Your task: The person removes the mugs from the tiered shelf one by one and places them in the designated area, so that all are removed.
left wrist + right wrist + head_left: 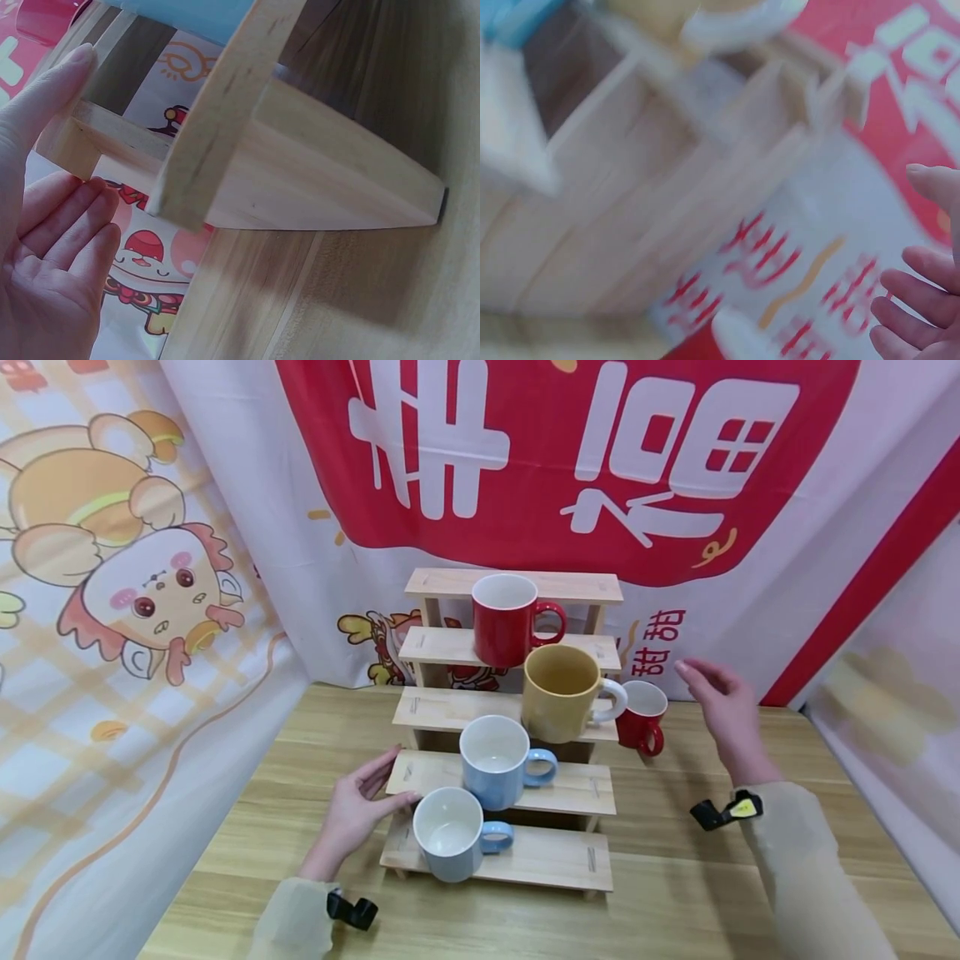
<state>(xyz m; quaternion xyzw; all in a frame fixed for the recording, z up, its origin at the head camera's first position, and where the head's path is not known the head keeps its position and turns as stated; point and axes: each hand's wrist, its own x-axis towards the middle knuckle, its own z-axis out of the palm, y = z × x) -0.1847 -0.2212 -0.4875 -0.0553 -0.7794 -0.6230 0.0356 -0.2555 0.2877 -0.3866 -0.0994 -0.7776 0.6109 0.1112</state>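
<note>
A stepped wooden rack [540,860] holds a red mug [501,631], a yellow mug [555,702] with a white handle, a blue mug [491,768] and, on the lowest step, a pale grey-blue mug [447,839] with a blue handle. My left hand [360,810] is at the rack's left side, its thumb and fingers spread around a step's end; the left wrist view shows fingertips [94,187] at a board's edge. Right of the rack, another red mug [637,727], white inside, stands on the table. My right hand [723,710] hovers beside that mug, holding nothing, fingers loosely extended.
The wood-grain table [675,860] carries the rack. Behind it hangs a white cloth with a large red print [540,527]; a cartoon-printed cloth [127,610] lines the left side. Black wrist cameras sit on both sleeves.
</note>
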